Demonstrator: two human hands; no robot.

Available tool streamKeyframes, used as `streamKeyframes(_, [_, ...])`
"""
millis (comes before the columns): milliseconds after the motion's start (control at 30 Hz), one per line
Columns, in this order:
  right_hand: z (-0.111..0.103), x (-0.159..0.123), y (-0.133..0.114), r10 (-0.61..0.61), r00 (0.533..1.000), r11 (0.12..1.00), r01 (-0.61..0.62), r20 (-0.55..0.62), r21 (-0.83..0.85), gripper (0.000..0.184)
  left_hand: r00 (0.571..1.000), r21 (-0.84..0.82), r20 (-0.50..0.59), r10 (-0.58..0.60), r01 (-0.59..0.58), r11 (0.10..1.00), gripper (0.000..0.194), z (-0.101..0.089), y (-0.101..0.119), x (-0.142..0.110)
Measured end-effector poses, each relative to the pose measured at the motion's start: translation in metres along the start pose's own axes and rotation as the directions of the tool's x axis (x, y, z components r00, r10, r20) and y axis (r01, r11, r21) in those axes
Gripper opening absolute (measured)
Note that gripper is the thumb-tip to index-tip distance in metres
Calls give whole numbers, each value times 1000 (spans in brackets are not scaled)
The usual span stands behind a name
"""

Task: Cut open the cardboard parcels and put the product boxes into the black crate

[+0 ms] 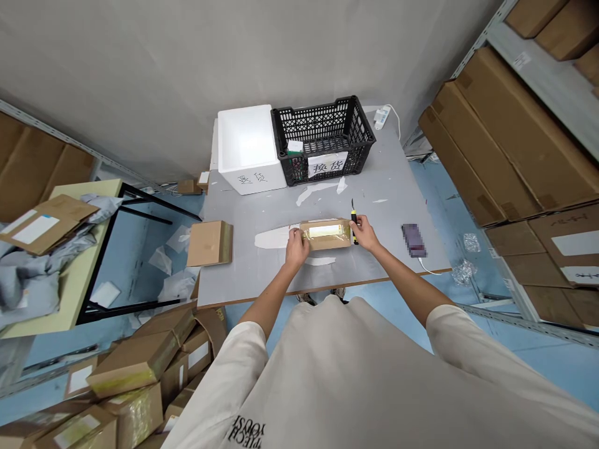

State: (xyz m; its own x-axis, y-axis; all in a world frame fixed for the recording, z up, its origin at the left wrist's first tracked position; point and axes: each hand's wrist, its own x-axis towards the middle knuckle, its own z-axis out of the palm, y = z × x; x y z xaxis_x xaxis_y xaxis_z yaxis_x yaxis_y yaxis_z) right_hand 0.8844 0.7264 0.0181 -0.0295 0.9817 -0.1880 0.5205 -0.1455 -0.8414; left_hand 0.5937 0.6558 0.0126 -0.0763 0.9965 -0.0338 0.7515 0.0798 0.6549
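A small brown cardboard box (pixel 334 240) with clear tape and a pale label lies near the front of the grey table. My left hand (pixel 296 248) is closed on its left end. At the box's right end, my right hand (pixel 365 233) grips a yellow and black utility knife (pixel 354 216), its blade pointing away from me. The right fingers are close to the box edge; whether they touch it I cannot tell. A white paper strip (pixel 271 239) lies left of my left hand, and another paper scrap (pixel 321 260) lies just in front of the box.
At the table's back stand a white foam box (pixel 250 174) and a black plastic crate (pixel 322 125). Another cardboard box (pixel 204 243) sits at the left edge, a phone (pixel 413 240) with a cable at the right. Stacked cartons (pixel 496 137) flank the table; parcels (pixel 135 362) pile up lower left.
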Motion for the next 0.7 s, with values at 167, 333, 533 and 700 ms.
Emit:
streamKeyframes(167, [9, -1, -5, -78, 997, 996, 78, -1, -46, 49, 995, 207, 71, 65, -78, 975, 62, 6, 7, -4])
streamKeyframes(333, [17, -1, -13, -161, 982, 967, 177, 100, -184, 49, 990, 249, 138, 34, -68, 966, 76, 12, 15, 9])
streamKeyframes(533, [9, 20, -17, -121, 972, 959, 167, 202, -230, 48, 971, 255, 199, 131, -180, 950, 72, 13, 24, 14])
streamKeyframes(700, [-6, 36, -33, -200, 941, 922, 275, 274, -273, 51, 951, 253, 271, 147, -217, 943, 78, 13, 14, 6])
